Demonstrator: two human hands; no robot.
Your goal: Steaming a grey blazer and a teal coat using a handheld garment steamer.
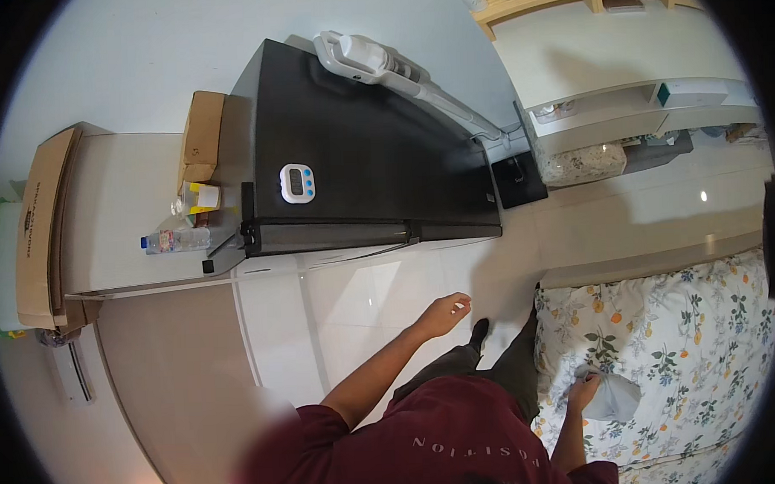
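Observation:
My left hand [449, 314] is held over the tiled floor in front of the dark refrigerator [371, 153]. Its fingers are loosely curled with a gap inside, and I see nothing in them. At the lower right, my right hand [583, 392] grips the gathered edge of a light grey cloth or soft bag [614, 398]. That grey piece rests against, or hangs just over, a bed's floral sheet [679, 334]; contact is hard to judge. A white digital timer [297, 184] with blue buttons is fixed to the refrigerator's dark side panel.
A white stick vacuum cleaner [414, 84] leans beside the refrigerator, near a flat black square [520, 180] on the floor. Left of it, a counter [124, 206] bears a plastic water bottle [177, 241] and cardboard boxes [201, 139]. Wooden shelving [545, 3] stands upper right.

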